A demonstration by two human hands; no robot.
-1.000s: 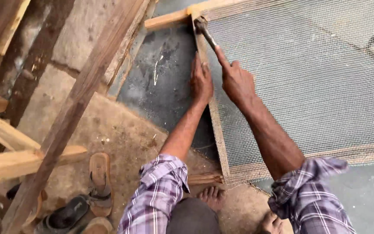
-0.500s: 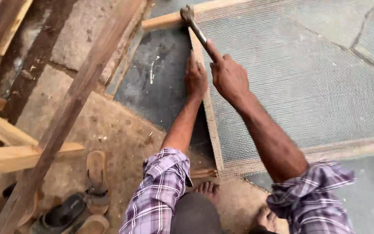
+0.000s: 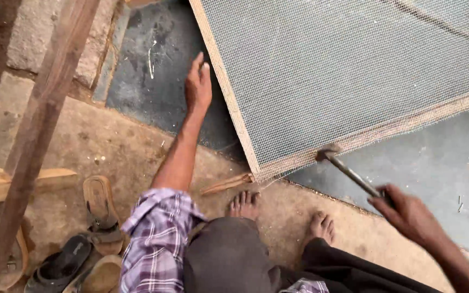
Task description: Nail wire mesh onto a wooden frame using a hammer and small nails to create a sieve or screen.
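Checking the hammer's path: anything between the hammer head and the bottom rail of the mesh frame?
Nothing visible. The hammer, held in the right hand, has its head right at the lower wooden rail of the mesh frame. The left hand rests beside the left rail, well away. Bare feet sit below the frame corner, off the hammer's line.

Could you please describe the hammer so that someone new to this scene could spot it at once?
Start at the big wooden frame covered in grey wire mesh lying on the ground. At its near edge, the dark metal hammer rests its head on the wood, gripped by the right hand. It is the only slender metal tool here.
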